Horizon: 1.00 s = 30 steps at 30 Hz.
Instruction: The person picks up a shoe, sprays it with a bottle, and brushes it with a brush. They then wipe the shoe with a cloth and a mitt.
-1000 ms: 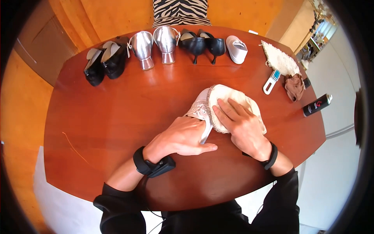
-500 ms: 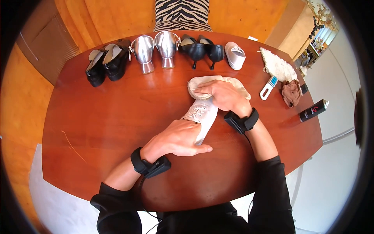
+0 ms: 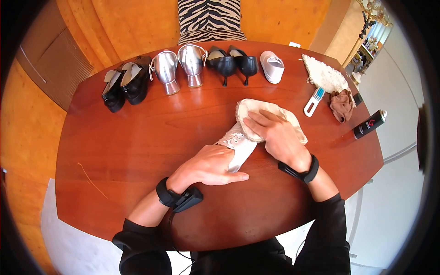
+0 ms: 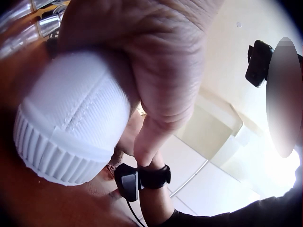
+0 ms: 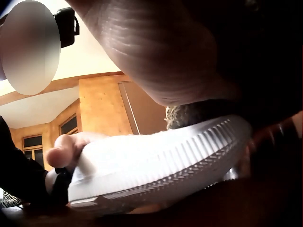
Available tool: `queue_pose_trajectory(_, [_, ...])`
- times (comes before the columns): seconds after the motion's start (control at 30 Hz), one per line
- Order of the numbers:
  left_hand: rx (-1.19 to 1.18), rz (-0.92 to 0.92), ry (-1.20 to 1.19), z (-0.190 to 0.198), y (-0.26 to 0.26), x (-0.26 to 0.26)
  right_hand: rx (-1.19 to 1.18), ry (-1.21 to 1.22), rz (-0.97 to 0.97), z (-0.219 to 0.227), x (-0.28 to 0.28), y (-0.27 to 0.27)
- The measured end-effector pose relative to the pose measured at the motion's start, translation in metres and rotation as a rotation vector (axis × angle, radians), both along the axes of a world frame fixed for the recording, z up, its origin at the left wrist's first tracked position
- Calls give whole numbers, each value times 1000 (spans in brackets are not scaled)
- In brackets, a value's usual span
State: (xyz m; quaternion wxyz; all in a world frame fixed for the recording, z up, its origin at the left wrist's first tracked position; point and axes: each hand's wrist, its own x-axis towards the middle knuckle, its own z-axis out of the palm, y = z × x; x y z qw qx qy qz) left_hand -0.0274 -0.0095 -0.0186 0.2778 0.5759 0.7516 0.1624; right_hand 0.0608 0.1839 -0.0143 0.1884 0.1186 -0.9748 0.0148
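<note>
I saw the right hand (image 3: pixel 282 137), fingers straight, slide the cloth (image 3: pixel 245 109) nearer, covering the toe of the white shoe (image 3: pixel 243 153)! The left hand (image 3: pixel 206 167) reached inside; I couldn't tell its grip.

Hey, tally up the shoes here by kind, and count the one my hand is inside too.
Black low-heeled shoes: 2
Silver block-heeled shoes: 2
Black stiletto pumps: 2
White sneakers, including the one on your left hand: 2
Total: 8

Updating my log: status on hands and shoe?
Left hand inside laced shoe. Right hand flat on cloth at its toe. Other shoes beyond, clear of hands.
</note>
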Motion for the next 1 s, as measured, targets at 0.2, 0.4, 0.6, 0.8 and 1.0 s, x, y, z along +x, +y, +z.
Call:
queue_pose_trajectory(0.2, [-18, 6, -45, 10, -1, -1, 82, 8, -13, 4, 36, -19])
queue_pose_trajectory(0.4, [-5, 37, -223, 11, -5, -2, 71, 7, 1, 4, 57, -39])
queue_pose_trajectory(0.6, [146, -14, -392, -7, -4, -5, 2, 121, -21, -3, 28, -27])
queue_pose_trajectory(0.8, [139, 72, -478, -9, -7, 1, 92, 217, -95, -12, 11, -31])
queue_pose_trajectory(1.0, [191, 202, -711, -9, -15, 2, 85, 193, 23, -2, 50, -66])
